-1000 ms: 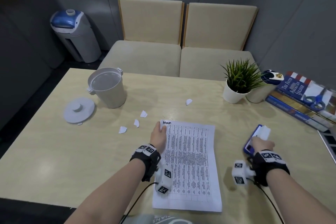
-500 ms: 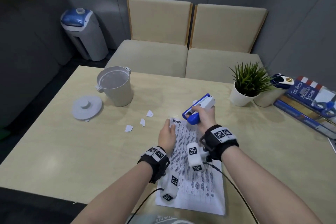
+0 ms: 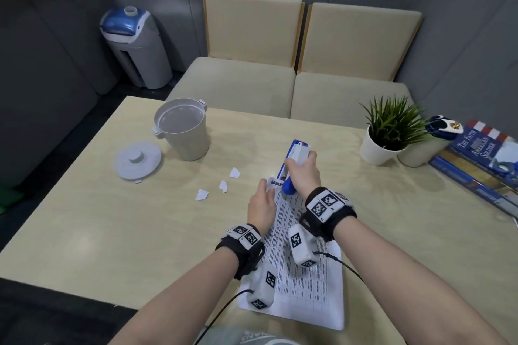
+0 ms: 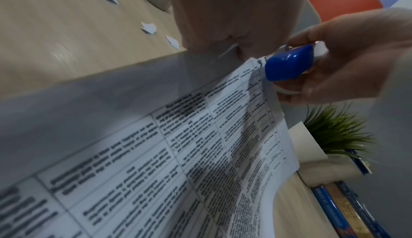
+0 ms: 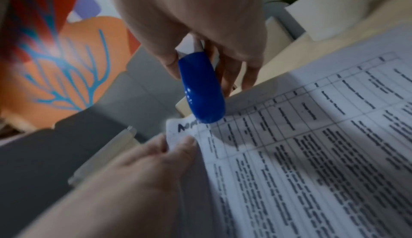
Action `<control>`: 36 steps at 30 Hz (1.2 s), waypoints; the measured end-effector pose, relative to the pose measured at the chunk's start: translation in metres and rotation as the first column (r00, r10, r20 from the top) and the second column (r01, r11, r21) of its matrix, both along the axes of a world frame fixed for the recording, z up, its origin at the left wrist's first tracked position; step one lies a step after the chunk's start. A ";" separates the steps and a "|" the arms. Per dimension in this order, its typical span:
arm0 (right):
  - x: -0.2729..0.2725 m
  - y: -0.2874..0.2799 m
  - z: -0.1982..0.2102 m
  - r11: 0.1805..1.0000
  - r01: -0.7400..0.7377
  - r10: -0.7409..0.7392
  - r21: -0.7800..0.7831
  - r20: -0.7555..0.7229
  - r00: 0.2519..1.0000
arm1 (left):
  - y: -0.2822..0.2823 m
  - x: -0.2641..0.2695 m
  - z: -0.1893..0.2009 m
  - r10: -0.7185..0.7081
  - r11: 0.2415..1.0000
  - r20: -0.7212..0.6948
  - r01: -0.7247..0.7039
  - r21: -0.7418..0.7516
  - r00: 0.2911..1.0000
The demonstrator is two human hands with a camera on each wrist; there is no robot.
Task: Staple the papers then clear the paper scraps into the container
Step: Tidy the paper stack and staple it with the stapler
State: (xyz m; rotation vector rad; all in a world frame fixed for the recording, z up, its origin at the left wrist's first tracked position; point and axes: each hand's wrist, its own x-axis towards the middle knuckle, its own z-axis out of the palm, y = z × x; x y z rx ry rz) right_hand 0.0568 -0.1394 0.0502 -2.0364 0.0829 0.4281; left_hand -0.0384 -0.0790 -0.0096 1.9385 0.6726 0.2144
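Note:
Printed papers [image 3: 304, 274] lie on the wooden table in front of me. My left hand [image 3: 262, 203] pinches their top left corner and lifts it, as the right wrist view shows around the papers [image 5: 312, 153]. My right hand [image 3: 302, 173] grips a blue and white stapler [image 3: 291, 165] just above that corner; its blue end [image 4: 287, 64] touches the papers [image 4: 200, 153] there. Three white paper scraps [image 3: 222, 185] lie on the table left of my hands. A grey container [image 3: 180, 127] stands open at the back left, its lid [image 3: 137, 159] flat beside it.
A potted plant [image 3: 388, 131] and a white cup [image 3: 417, 151] stand at the right, with stacked books [image 3: 482, 159] and scissors beyond them. Two beige seats sit behind the table. A bin [image 3: 134, 45] stands on the floor at the far left.
My right hand has carried the stapler from the table's right side over to the papers' top left corner. My left hand has stayed on that corner and now lifts it.

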 end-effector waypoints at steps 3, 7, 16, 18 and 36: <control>-0.003 0.004 0.000 0.995 -0.062 0.064 -0.080 0.028 0.998 | 0.001 0.001 0.006 0.012 1.000 0.019 -0.012 -0.018 1.000; -0.004 0.008 -0.001 0.987 -0.103 0.112 -0.120 0.071 0.991 | 0.001 0.000 0.011 0.013 0.998 0.025 -0.012 -0.056 1.000; -0.001 0.019 -0.009 0.992 -0.094 0.101 -0.081 0.099 0.990 | 0.003 0.004 0.009 0.064 0.970 0.087 -0.041 -0.240 0.994; 0.000 0.020 -0.010 0.994 -0.076 0.085 -0.079 0.110 0.990 | 0.006 0.004 0.007 0.064 0.955 0.074 -0.040 -0.293 0.995; -0.002 0.028 -0.013 0.985 -0.144 0.154 -0.095 0.106 0.982 | 0.007 -0.017 -0.010 -0.199 0.978 -0.084 0.192 -0.087 0.976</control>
